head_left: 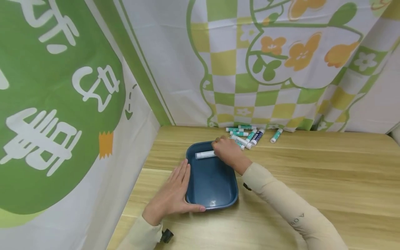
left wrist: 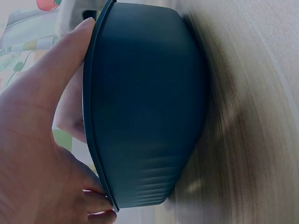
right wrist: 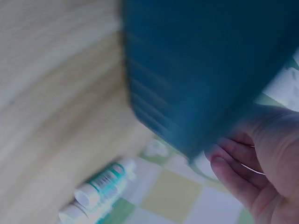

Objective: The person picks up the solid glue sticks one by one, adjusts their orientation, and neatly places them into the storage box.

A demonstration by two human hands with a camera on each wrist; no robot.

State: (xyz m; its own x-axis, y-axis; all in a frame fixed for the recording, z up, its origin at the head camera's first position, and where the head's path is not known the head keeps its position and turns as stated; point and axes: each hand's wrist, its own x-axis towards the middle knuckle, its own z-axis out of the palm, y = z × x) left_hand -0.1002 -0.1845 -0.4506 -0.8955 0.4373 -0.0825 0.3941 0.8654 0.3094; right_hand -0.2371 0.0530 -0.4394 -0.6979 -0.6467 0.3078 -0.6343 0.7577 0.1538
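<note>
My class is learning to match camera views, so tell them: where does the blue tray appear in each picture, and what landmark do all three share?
Head: the blue tray sits just below centre, the left hand at its rim.
Left wrist: its outer wall fills the middle.
Right wrist: upper right, blurred.
Shared landmark: the wooden table, right in left wrist, left in right wrist.

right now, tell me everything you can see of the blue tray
The blue tray is a deep, rounded rectangle, smooth like plastic, with a thin rim and ribs on part of its outer wall. It stands open side up on the wooden table. The left hand touches its left and near rim; the right hand reaches over the far right corner, by a white tube.
</note>
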